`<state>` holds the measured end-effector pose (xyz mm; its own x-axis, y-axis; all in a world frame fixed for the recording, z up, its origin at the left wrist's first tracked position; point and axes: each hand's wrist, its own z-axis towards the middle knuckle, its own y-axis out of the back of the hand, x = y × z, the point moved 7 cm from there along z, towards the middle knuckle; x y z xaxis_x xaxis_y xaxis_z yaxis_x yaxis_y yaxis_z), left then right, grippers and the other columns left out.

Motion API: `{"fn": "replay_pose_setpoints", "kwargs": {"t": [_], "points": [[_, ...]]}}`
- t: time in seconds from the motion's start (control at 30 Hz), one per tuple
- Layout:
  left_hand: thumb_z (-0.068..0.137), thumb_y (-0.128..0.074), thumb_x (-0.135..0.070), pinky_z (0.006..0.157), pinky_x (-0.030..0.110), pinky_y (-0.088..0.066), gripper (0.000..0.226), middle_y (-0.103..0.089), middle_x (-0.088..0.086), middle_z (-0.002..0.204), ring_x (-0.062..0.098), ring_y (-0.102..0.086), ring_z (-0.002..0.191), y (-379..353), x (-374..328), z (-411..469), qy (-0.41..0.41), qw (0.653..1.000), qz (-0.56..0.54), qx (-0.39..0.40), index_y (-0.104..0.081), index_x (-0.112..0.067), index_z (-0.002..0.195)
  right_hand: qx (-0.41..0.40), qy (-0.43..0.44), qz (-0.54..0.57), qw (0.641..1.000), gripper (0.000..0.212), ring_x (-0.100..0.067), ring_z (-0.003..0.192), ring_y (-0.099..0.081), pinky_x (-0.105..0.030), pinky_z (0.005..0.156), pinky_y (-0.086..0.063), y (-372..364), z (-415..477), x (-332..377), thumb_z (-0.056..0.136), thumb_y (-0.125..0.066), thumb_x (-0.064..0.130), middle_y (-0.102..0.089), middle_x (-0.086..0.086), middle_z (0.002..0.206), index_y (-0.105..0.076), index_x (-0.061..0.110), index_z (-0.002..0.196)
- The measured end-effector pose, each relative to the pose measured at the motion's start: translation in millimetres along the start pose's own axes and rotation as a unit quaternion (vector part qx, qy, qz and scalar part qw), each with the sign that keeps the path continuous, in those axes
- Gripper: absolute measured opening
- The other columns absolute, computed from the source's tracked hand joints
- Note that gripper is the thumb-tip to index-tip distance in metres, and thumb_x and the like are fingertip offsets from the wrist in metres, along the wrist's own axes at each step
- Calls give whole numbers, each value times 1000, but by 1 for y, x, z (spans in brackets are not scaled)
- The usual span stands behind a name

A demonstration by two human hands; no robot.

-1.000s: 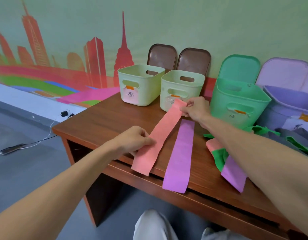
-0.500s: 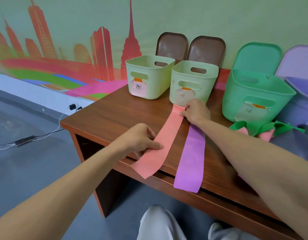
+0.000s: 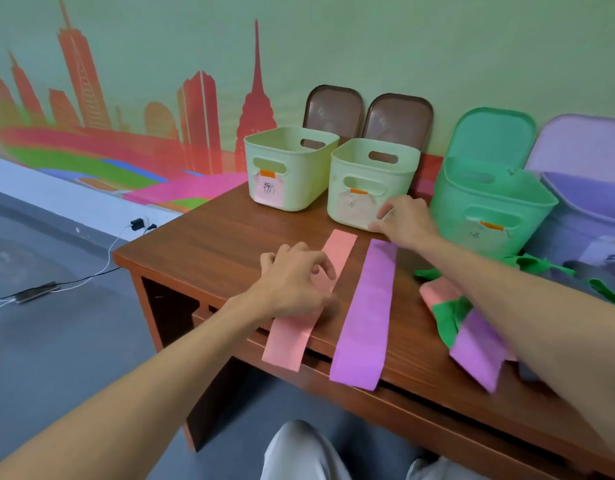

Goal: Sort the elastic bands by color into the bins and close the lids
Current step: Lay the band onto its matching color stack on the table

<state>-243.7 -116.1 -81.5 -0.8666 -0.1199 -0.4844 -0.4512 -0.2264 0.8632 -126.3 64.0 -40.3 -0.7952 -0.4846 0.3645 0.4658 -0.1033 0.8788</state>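
The pink band is laid lengthwise under the curled left hand, grip unclear; the right hand is spread open beside its far end.

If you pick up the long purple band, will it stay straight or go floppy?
Probably floppy: the purple band lies flat and its near end droops over the table edge. It looks thin, so likely light. Pushed, it might slide off, since part already overhangs.
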Motion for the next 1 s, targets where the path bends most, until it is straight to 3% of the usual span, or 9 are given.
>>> {"fn": "replay_pose_setpoints", "kwargs": {"t": [0.07,0.17,0.27,0.4,0.57,0.67,0.73,0.83,1.0], "points": [[79,-64,-38,92,31,-20,12,-49,-9,100,11,-41,104,-8,-18,4,-25,999,-19,-15,-61,-36,91,28,22,-26,999,14,-23,92,-64,-32,80,-52,16,-6,-10,80,-72,27,-72,-6,96,-74,15,87],[83,-62,-29,86,30,-29,7,-55,-8,95,10,-48,94,-19,-44,12,-55,996,-69,-23,-62,-34,88,48,47,-70,995,11,-20,88,-65,-31,81,-52,41,-20,-29,82,-67,23,-72,-2,85,-74,16,77],[84,-61,-18,79,26,-41,11,-58,-6,89,11,-54,84,-33,-69,19,-79,989,-119,-27,-67,-24,91,65,61,-85,992,12,-20,90,-65,-23,77,-43,60,-35,-48,83,-64,18,-73,-4,89,-75,13,83],[88,-56,-14,63,6,-36,15,-66,-3,94,8,-55,83,-51,-102,26,-94,981,-166,-17,-68,-17,97,72,84,-80,991,16,-20,90,-65,-23,75,-40,69,-53,-72,85,-64,23,-74,-4,93,-75,14,90],[90,-54,-18,74,20,-37,21,-65,3,108,16,-57,98,-80,-127,43,-61,987,-147,17,-66,-14,107,94,122,-63,986,20,-15,80,-60,-26,75,-42,68,-72,-101,88,-62,31,-73,0,85,-73,15,81],[90,-55,-17,76,19,-36,24,-63,9,109,20,-54,107,-87,-128,54,-34,991,-132,-16,-64,-11,110,100,105,-51,988,19,-15,81,-61,-29,78,-47,69,-81,-125,82,-68,34,-70,3,87,-72,19,94],[89,-55,-16,84,23,-41,26,-63,10,114,22,-54,110,-89,-128,59,-13,993,-116,-18,-63,-9,113,82,89,-26,992,30,-13,78,-58,-27,77,-46,73,-86,-138,79,-72,35,-67,3,89,-69,20,104],[89,-61,-22,82,26,-43,23,-65,5,110,20,-58,106,-95,-131,63,4,996,-85,7,-65,-10,108,62,93,-9,994,44,-11,78,-54,-25,76,-42,79,-91,-148,75,-76,35,-66,1,98,-65,19,115],[80,-73,-21,77,29,-49,6,-65,-6,80,14,-62,82,-95,-135,65,-5,992,-122,4,-68,-20,82,74,103,-9,992,51,-8,80,-51,-22,74,-38,83,-96,-158,73,-76,35,-66,-1,107,-64,19,119]]}}
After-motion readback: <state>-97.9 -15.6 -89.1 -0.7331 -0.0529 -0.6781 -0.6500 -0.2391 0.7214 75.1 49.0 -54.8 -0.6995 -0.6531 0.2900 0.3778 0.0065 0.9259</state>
